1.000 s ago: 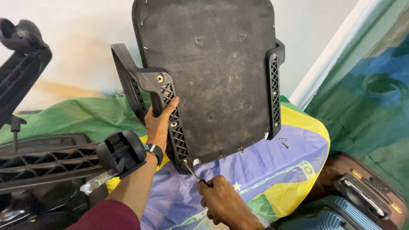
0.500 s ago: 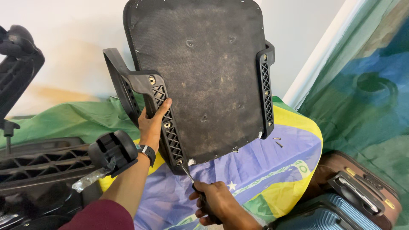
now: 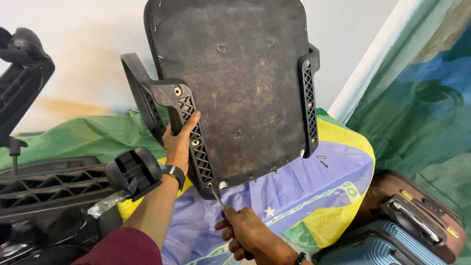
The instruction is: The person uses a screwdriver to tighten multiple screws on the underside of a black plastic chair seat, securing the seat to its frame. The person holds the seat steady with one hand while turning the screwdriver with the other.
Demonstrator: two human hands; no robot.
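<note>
the black plastic armrest bracket (image 3: 189,130) of the upturned seat is clasped by the left hand (image 3: 177,143); a thin metal screwdriver (image 3: 217,198) is gripped in the closed right hand (image 3: 245,233).

No packages, labels, signs or screens show anywhere in view.

We see the upturned black chair seat (image 3: 235,93) shift a little up and left in view — our right hand (image 3: 245,235) climbs, its thin screwdriver (image 3: 217,197) now steeper at the lowest armrest screw.
</note>
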